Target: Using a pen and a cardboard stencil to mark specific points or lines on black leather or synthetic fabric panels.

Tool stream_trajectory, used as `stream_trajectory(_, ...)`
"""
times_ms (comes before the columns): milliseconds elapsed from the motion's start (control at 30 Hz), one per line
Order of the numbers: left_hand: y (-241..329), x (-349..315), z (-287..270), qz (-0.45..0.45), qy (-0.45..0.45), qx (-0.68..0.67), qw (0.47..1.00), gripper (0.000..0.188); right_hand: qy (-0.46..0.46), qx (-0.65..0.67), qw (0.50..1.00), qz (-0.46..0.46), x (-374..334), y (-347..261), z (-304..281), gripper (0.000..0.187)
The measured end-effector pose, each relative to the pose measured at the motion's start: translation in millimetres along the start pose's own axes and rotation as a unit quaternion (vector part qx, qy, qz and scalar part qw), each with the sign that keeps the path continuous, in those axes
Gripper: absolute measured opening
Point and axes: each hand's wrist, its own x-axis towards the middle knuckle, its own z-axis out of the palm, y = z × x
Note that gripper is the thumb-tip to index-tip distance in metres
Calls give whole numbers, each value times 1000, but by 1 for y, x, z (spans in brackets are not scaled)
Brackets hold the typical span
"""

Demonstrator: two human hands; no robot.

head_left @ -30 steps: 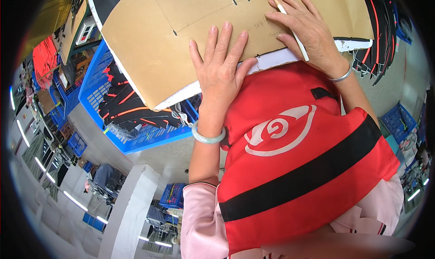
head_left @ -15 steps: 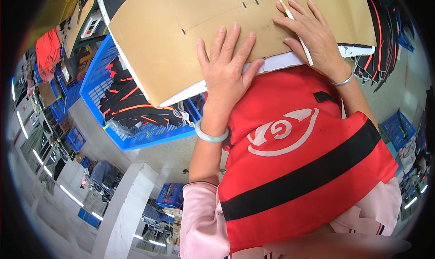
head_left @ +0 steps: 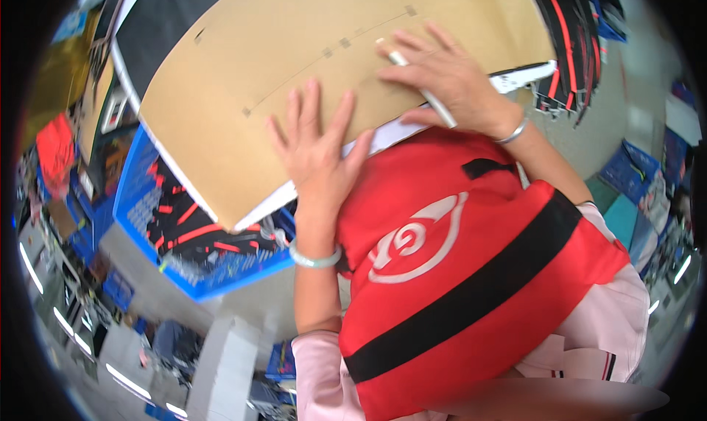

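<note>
A brown cardboard pattern [head_left: 213,126] lies over black fabric [head_left: 166,34] on a white-edged surface in front of me. It carries a thin drawn line with several small dark marks along it. My left hand [head_left: 317,152] rests flat on its near part, fingers spread, holding nothing. To the right, my right hand [head_left: 449,82] keeps a slim white pencil [head_left: 431,104] between thumb and fingers, tip angled up and left. The other fingers of that hand stretch over the cardboard. Both hands are slightly blurred.
Below the surface at left stands a blue plastic crate [head_left: 210,285] holding black and orange-red pieces [head_left: 195,233]. More black pieces with red stripes [head_left: 567,45] hang off the right side. A red apron [head_left: 442,274] covers my front, close to the near edge.
The whole view has shifted and turned, so pattern and hands appear lower and farther left. More black fabric shows at upper left. Both hands keep about the same places on the cardboard.
</note>
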Motion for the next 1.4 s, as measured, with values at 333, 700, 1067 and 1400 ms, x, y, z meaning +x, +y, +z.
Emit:
stream_trajectory(333, 3, -2, -5, -9, -36, 18, 999, 57, 34, 13, 999, -9, -5, -8, 1, 65)
stream_trajectory(700, -3, 2, -3, 3, -32, 20, 999, 58, 34, 12, 999, -20, 0, -6, -2, 66)
stream_trajectory(1067, -3, -3, -2, 8, -18, -15, 1000, 58, -8, 18, 1000, -7, 1, -15, -10, 63)
stream_trajectory(1400, -4, -5, 3, -12, 4, -21, 1000, 57, -5, 25, 1000, -8, 4, -11, -6, 61)
